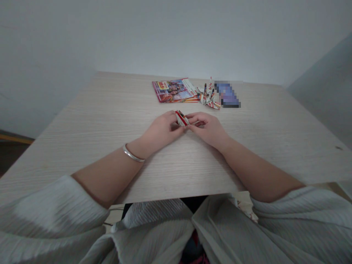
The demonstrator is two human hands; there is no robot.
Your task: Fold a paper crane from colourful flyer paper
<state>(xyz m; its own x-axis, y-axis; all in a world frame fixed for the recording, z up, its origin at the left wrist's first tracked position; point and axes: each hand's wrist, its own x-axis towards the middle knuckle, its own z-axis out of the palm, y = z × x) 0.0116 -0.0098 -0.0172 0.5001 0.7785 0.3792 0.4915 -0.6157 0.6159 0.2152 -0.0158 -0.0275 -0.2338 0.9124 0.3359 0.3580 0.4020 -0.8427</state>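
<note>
A small folded piece of red-and-white printed paper [182, 118] sits between my two hands on the light wooden table [110, 110]. My left hand [162, 130], with a silver bangle [132, 154] on its wrist, pinches the paper's left side. My right hand [206, 126] pinches its right side with fingertips pressed together. Both hands rest on the tabletop, near its middle.
At the table's far side lie a colourful printed leaflet [173, 90], a finished folded paper crane [209, 96] and a blurred-out blue object [227, 94]. A plain pale wall stands behind. The table's near edge is just above my lap.
</note>
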